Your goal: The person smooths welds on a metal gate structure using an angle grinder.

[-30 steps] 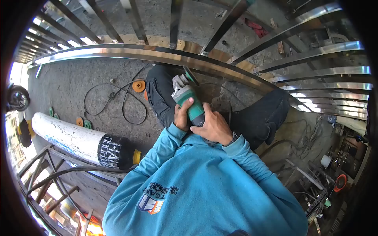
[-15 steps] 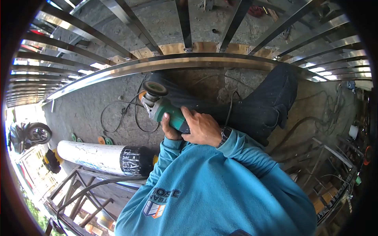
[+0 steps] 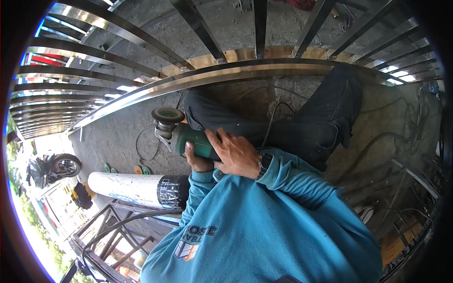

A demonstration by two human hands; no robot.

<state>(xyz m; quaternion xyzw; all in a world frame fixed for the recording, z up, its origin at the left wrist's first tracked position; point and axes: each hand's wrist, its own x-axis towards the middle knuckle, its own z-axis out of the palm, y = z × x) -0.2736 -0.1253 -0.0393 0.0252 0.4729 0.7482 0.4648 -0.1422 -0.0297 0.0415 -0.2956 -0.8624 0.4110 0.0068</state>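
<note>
A green angle grinder (image 3: 196, 143) lies across my lap, its round disc (image 3: 168, 114) pointing left and up. Underneath the body, my left hand (image 3: 199, 159) is closed round it, with the thumb up along the near side. My right hand (image 3: 237, 153) wraps over the rear end of the grinder from above, fingers bent on the casing. A dark watch (image 3: 264, 164) sits on the right wrist. Just beyond the disc and my legs runs the shiny bottom rail of a metal railing (image 3: 217, 79).
A white gas cylinder (image 3: 127, 187) lies on the floor at left, with several small discs (image 3: 138, 170) beside it. A metal frame (image 3: 111, 226) stands nearer. Cables (image 3: 147, 144) trail over the concrete. A motorcycle (image 3: 54, 168) is at far left; metal pieces (image 3: 415, 177) lie at right.
The grinder has swung left and down, its disc now farther from the rail and its body more level. Both hands keep their hold. The camera view has shifted slightly.
</note>
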